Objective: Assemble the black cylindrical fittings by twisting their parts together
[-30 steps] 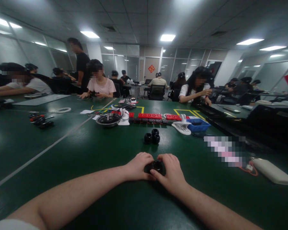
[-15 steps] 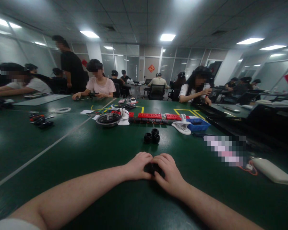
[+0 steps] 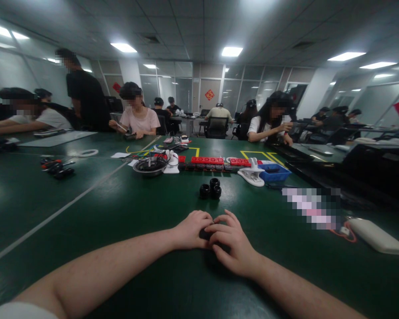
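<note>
On the green tabletop in front of me, my left hand is closed around a black part. Most of that part is hidden by the fingers, so its full shape cannot be made out. My right hand is just to the right of it, fingers spread and loosely curved, with the fingertips at or very near the part. Beyond my hands, a small cluster of black round parts with hollow tops stands on the table.
Farther back are a metal bowl, white clips, a row of red blocks and a blue tray. A pale case lies at right, tools at left. Other people sit around the table.
My right hand has loosened its hold on the black part, its fingers lifting and spreading. My left hand stays put. In the background, a standing person has moved left.
</note>
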